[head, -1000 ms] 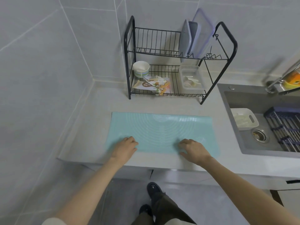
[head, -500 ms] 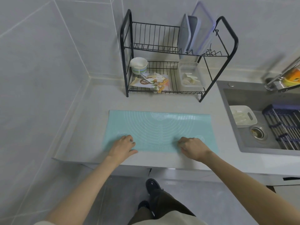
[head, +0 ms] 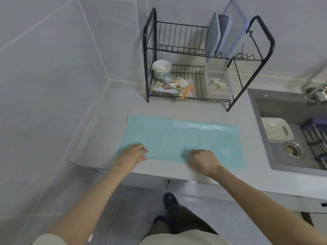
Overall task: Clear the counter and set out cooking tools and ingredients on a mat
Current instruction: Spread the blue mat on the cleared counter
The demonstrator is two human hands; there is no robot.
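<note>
A light blue silicone mat with white circle markings lies flat on the grey counter. My left hand sits at the mat's near left edge, with curled fingers on top and the thumb at the edge. My right hand pinches the near edge right of the middle in the same way. On the lower shelf of a black wire dish rack behind the mat are a white bowl, a snack packet and a clear plastic container. Clear lids stand on its upper shelf.
A grey sink is set into the counter at the right, with a white basket, a drain and a dark rack in it. A faucet is at the far right. Tiled walls close the left and back.
Both hands have stayed on the mat's near edge and their fingers have curled a little more. The view has shifted slightly; the mat lies in the same place.
</note>
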